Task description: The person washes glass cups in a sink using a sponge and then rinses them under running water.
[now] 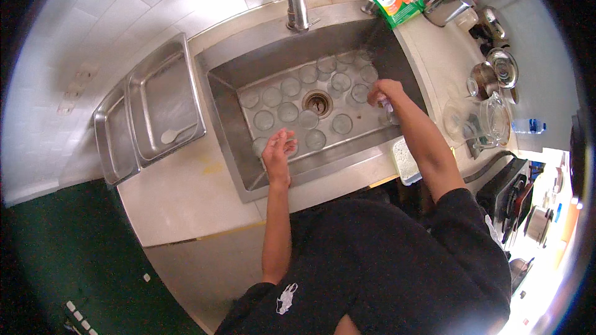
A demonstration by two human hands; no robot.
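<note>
Several clear drinking glasses point(288, 111) stand in a stainless steel sink point(298, 172), spread around its drain point(318, 103). At the sink's front left, my left hand point(279, 146) is over a glass, its fingers apart; nothing shows in its grasp. My right hand point(385, 93), at the right side of the sink, is closed on a small pale purple cloth or sponge point(385, 103), partly hidden by the fingers. One glass point(360, 93) is just left of that hand. Another glass lies partly behind my right wrist.
A faucet point(296, 0) rises behind the sink. Two steel pans point(163, 97) lie left, one holding a white spoon point(171, 136). A soapy container point(406, 162) sits at the front right edge. A green detergent pouch point(396, 0), a steel container point(449, 1) and glass jugs point(496, 121) occupy the right counter.
</note>
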